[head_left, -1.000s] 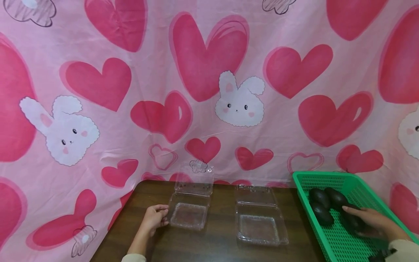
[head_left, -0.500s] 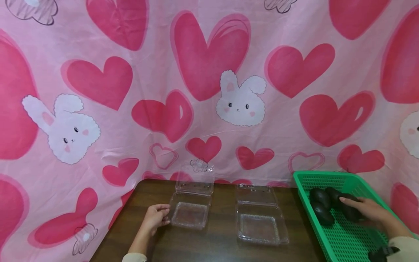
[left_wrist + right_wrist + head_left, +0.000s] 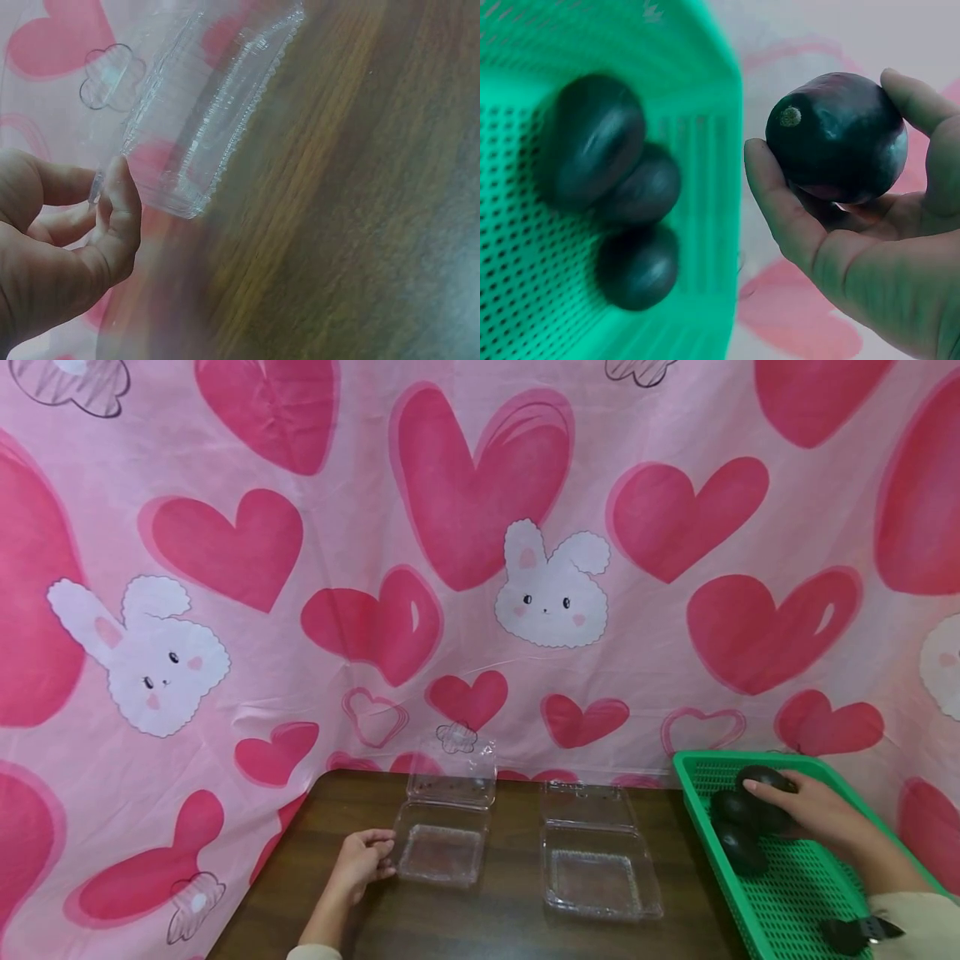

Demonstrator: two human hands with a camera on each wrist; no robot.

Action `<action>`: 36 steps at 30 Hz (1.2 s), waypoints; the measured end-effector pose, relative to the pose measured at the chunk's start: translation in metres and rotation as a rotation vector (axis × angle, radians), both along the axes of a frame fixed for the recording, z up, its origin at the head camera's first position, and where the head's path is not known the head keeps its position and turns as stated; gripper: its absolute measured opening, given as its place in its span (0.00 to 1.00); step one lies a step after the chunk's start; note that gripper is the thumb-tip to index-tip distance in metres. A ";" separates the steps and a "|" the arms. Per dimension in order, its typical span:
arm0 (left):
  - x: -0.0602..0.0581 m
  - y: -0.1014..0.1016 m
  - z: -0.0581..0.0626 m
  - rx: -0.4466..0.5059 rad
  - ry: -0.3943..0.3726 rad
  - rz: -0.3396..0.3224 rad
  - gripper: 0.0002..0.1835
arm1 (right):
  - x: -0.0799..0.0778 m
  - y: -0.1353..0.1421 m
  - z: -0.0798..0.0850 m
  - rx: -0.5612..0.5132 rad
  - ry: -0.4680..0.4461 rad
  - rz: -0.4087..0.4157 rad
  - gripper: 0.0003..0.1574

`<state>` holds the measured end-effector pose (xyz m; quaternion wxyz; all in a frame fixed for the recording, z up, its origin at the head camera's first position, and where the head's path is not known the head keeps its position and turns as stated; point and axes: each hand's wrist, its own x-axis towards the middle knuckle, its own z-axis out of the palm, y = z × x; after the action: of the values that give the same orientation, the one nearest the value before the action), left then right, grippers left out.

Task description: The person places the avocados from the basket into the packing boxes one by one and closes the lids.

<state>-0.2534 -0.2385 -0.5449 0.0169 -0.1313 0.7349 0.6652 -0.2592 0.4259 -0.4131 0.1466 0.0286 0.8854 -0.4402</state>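
Note:
In the head view my left hand (image 3: 363,864) is at the left edge of a clear plastic clamshell box (image 3: 442,856), its lid raised at the back. The left wrist view shows thumb and fingers pinching the rim of this box (image 3: 225,127). My right hand (image 3: 821,810) holds a dark, glossy avocado (image 3: 765,777) above the green basket (image 3: 693,827). Seen from the right wrist, fingers and thumb curl round that avocado (image 3: 840,139), its pale stem scar showing. Several more dark avocados (image 3: 592,142) lie in the basket.
A second open clamshell box (image 3: 592,881) lies on the brown wooden table (image 3: 480,935), between the first box and the basket. Behind hangs a pink cloth (image 3: 637,668) with hearts and rabbits. A black wrist device (image 3: 847,935) is under the right sleeve.
My right hand has lifted the avocado and moved it up and left over the others in the basket. My left hand and its box have shifted slightly right.

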 end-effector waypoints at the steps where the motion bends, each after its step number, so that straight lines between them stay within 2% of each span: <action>1: 0.000 0.001 0.000 0.002 0.001 -0.001 0.15 | 0.000 -0.006 0.003 0.011 0.020 0.005 0.61; 7: 0.004 0.007 -0.002 0.026 0.016 -0.012 0.15 | 0.001 -0.039 0.016 0.060 0.107 0.016 0.55; 13: 0.006 0.012 -0.004 0.053 0.031 -0.046 0.16 | 0.000 -0.068 0.020 0.009 0.117 0.048 0.53; 20: 0.008 0.018 -0.006 0.078 0.035 -0.080 0.17 | -0.002 -0.101 0.018 -0.027 0.092 0.073 0.54; 26: 0.010 0.024 -0.006 0.087 0.037 -0.103 0.18 | 0.000 -0.125 0.014 -0.110 0.076 0.098 0.49; 31: 0.013 0.027 -0.004 0.082 0.031 -0.097 0.19 | -0.001 -0.147 0.010 -0.183 0.072 0.113 0.45; 36: 0.013 0.027 -0.002 0.081 0.028 -0.092 0.19 | -0.003 -0.174 0.003 -0.249 0.076 0.133 0.45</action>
<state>-0.2401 -0.2113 -0.5464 0.0425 -0.0871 0.7129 0.6945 -0.2620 0.2514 -0.4097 0.1442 -0.0654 0.8289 -0.5366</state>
